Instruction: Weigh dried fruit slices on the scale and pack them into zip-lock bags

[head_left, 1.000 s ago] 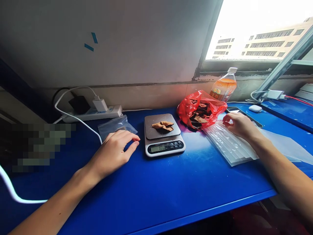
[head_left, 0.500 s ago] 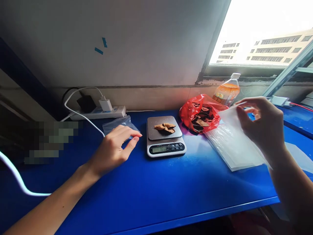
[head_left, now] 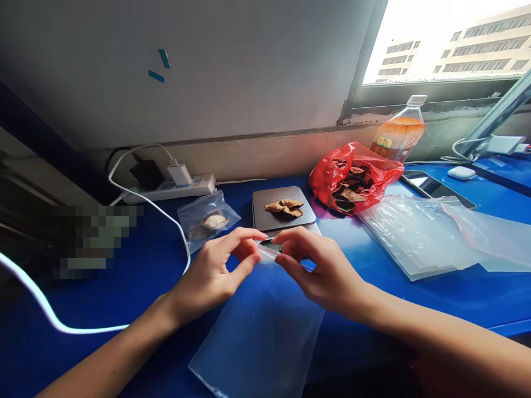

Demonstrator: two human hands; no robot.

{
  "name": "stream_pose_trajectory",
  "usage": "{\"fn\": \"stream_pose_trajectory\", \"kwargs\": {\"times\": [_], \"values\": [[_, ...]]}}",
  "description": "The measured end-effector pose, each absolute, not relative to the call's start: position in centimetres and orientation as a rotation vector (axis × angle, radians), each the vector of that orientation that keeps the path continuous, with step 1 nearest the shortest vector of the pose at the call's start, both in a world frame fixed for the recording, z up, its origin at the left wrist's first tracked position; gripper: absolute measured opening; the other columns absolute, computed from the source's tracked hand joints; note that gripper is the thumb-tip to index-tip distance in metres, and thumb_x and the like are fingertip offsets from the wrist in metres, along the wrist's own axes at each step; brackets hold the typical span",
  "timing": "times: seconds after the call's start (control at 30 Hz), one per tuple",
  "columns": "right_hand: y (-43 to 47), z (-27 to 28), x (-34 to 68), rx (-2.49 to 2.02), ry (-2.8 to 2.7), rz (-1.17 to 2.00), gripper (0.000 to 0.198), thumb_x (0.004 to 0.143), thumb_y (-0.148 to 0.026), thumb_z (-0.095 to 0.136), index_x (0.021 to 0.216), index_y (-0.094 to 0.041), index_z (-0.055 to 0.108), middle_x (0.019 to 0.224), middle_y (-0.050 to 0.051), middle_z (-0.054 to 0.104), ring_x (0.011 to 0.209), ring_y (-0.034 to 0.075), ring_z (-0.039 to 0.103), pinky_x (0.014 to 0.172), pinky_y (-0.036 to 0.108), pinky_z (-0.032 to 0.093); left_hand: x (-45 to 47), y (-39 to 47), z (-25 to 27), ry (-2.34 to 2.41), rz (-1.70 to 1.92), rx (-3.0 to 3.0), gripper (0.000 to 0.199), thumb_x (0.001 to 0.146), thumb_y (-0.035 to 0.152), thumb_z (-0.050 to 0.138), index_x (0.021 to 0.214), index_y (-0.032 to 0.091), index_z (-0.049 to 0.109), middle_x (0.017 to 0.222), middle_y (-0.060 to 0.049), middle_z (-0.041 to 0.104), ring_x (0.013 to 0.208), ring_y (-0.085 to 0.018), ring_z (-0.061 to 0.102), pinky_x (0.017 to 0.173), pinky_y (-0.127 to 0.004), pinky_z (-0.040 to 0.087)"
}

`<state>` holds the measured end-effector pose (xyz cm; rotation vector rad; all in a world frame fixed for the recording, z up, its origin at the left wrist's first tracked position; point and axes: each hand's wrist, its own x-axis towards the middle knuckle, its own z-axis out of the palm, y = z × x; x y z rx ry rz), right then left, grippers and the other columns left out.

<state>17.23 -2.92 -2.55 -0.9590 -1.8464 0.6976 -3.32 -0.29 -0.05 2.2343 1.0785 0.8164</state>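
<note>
Right hand [head_left: 327, 271] has swung in from the bag pile over the last half second, bringing a clear zip bag [head_left: 265, 331] round to the front of the scale [head_left: 261, 221], and my left hand [head_left: 211, 271] has shifted over to meet it. So now I've got the bag's mouth between both sets of fingertips, each hand curled to a near-closed pinch around the red-lined edge, with the rest of the bag hanging down towards me. My fingers and the bag cover a good bit of the display, so I can't make out a reading.

Dried slices [head_left: 286, 208] are sitting on the scale's plate, just beyond my fingertips. Right of that is an open red bag [head_left: 384, 166] full of darker dried pieces, with a bottle [head_left: 402, 132] behind it and the bag pile [head_left: 418, 237] nearer me. Off to the left, a small clear bag [head_left: 193, 221] with something pale inside lies flat on the blue table [head_left: 357, 249].
</note>
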Motion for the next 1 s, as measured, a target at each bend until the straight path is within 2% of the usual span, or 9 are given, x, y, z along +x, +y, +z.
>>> {"fn": "stream_pose_trajectory", "kwargs": {"times": [0.13, 0.3, 0.43, 0.6, 0.8, 0.9, 1.0], "values": [[-2.6, -2.1, 17.8, -0.980, -1.808, 1.000, 0.014, 0.088, -0.025, 0.057, 0.101, -0.020, 0.055, 0.070, -0.003, 0.056, 0.060, 0.011, 0.051, 0.056, 0.023, 0.040, -3.4, 0.0, -0.6, 1.058, 0.843, 2.343, 0.022, 0.090, 0.024, 0.055, 0.111, 0.022, 0.061, 0.079, 0.002, 0.070, 0.070, -0.012, 0.068, 0.070, -0.024, 0.055], [-1.7, -1.3, 19.1, -0.983, -1.816, 1.312, 0.017, 0.089, -0.027, 0.056, 0.103, -0.018, 0.054, 0.068, -0.005, 0.051, 0.061, 0.010, 0.046, 0.055, 0.023, 0.036, -3.6, 0.2, -0.7, 1.022, 0.827, 2.396, 0.022, 0.092, 0.022, 0.055, 0.112, 0.022, 0.062, 0.076, 0.003, 0.067, 0.065, -0.010, 0.065, 0.058, -0.019, 0.052], [-1.6, -1.2, 19.4, -0.939, -1.786, 1.385, 0.020, 0.087, -0.027, 0.060, 0.104, -0.019, 0.055, 0.072, -0.004, 0.054, 0.065, 0.010, 0.049, 0.059, 0.023, 0.039, -3.7, 0.1, -0.7, 0.971, 0.809, 2.494, 0.022, 0.092, 0.019, 0.054, 0.113, 0.023, 0.062, 0.085, 0.002, 0.069, 0.064, -0.009, 0.063, 0.060, -0.020, 0.052], [-1.7, -1.7, 19.1, -0.920, -1.817, 1.389, 0.015, 0.083, -0.022, 0.064, 0.090, -0.020, 0.051, 0.076, -0.003, 0.054, 0.069, 0.010, 0.049, 0.060, 0.022, 0.039, -3.7, -0.4, -0.4, 0.877, 0.815, 2.621, 0.019, 0.092, 0.017, 0.053, 0.108, 0.023, 0.062, 0.085, 0.001, 0.069, 0.063, -0.010, 0.062, 0.060, -0.021, 0.051], [-1.6, -1.8, 18.8, -0.818, -1.689, 1.548, 0.023, 0.081, -0.027, 0.069, 0.086, -0.020, 0.048, 0.076, -0.004, 0.050, 0.069, 0.010, 0.046, 0.062, 0.023, 0.038, -3.2, -0.7, -0.3, 0.716, 0.810, 2.740, 0.017, 0.090, 0.010, 0.057, 0.102, 0.022, 0.058, 0.094, -0.002, 0.068, 0.085, -0.015, 0.066, 0.075, -0.025, 0.053], [-1.5, -1.8, 18.7, -0.742, -1.582, 1.691, 0.027, 0.080, -0.029, 0.071, 0.082, -0.019, 0.046, 0.073, -0.005, 0.049, 0.066, 0.009, 0.044, 0.061, 0.022, 0.035, -3.2, -0.8, -0.3, 0.712, 0.789, 2.731, 0.015, 0.089, 0.010, 0.058, 0.098, 0.022, 0.057, 0.091, -0.002, 0.068, 0.085, -0.016, 0.065, 0.076, -0.027, 0.053], [-1.5, -1.9, 18.6, -0.716, -1.559, 1.738, 0.024, 0.081, -0.023, 0.068, 0.080, -0.019, 0.044, 0.071, -0.006, 0.048, 0.064, 0.008, 0.041, 0.059, 0.021, 0.033, -3.2, -1.0, -0.3, 0.714, 0.776, 2.736, 0.012, 0.090, 0.010, 0.055, 0.093, 0.022, 0.057, 0.089, -0.002, 0.068, 0.084, -0.017, 0.065, 0.075, -0.029, 0.052]]}}
